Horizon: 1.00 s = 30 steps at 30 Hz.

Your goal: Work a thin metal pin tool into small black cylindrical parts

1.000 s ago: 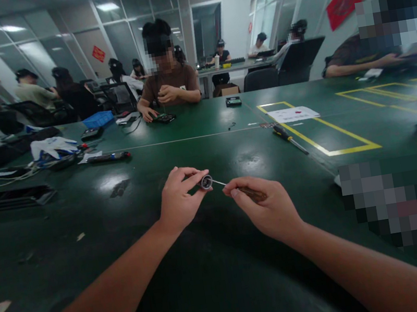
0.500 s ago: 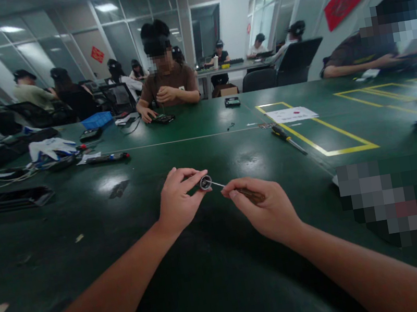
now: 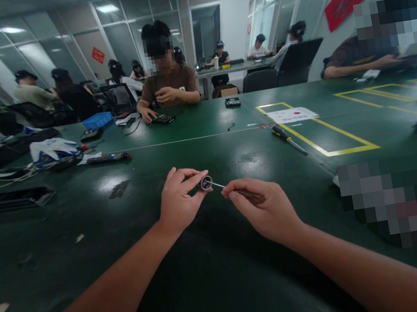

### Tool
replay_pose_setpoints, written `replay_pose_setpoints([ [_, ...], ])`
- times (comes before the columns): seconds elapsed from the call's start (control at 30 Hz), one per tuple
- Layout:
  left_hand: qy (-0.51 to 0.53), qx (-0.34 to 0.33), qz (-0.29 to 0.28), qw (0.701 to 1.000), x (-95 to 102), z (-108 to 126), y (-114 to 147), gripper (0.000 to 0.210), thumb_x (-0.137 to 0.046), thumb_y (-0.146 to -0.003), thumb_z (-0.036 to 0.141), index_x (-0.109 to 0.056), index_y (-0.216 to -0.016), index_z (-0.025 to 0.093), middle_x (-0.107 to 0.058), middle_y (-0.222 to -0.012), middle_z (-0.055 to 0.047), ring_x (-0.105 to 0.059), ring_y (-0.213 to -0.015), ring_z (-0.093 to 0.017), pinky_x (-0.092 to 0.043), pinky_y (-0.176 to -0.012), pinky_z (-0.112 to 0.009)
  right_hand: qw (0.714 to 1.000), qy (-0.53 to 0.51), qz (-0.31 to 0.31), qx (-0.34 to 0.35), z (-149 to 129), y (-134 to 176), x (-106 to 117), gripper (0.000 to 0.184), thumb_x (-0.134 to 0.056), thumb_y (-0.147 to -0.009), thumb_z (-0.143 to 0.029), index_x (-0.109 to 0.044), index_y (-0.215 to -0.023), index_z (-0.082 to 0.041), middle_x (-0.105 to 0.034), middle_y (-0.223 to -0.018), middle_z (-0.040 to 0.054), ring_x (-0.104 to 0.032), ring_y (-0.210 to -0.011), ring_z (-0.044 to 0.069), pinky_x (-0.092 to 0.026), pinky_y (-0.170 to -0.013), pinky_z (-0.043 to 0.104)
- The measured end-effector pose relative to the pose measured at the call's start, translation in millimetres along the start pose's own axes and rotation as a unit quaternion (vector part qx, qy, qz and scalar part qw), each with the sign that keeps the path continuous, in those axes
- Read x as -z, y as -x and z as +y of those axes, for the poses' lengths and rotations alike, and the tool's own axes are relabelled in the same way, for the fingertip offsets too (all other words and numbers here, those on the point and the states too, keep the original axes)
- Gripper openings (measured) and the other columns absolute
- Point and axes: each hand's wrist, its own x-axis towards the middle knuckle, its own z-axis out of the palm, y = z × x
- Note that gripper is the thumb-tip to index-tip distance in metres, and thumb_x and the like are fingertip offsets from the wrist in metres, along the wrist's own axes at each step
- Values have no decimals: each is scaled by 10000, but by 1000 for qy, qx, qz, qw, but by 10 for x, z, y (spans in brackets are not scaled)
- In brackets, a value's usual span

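Between the fingertips and thumb of my left hand (image 3: pixel 179 198) is a small round metal part (image 3: pixel 206 182), its hollow end turned toward my right side. My right hand (image 3: pixel 266 205) is closed around the brown handle of a screwdriver (image 3: pixel 252 195). The screwdriver's thin shaft points left, and its tip reaches into the opening of the round part. What the tip touches inside is too small to make out. Both hands are held above the green table (image 3: pixel 220 280).
A yellow-and-black screwdriver (image 3: pixel 288 139) lies right of centre, near a white sheet (image 3: pixel 292 115). White gloves (image 3: pixel 53 149), a dark pen-like tool (image 3: pixel 108 158) and a blue basket (image 3: pixel 97 121) are on the left. Across the table a person (image 3: pixel 167 81) handles a dark device (image 3: pixel 163 119).
My hands, the round part and the screwdriver keep almost the same position. The person opposite has shifted a raised hand slightly.
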Motion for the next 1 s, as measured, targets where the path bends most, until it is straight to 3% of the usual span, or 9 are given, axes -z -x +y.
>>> replay_pose_setpoints([
  [1.0,5,8,-6,1000,-7,10,5,321,-799,-845,283,-739,-1159,275,-727,-1043,-28,-694,-975,-207,-429,-1111,-580,1000,8,5,-3,-50,2,45,170,-593,-902,-156,-753,-921,-211,-797,-848,15,-737,-707,165,-528,-646,263],
])
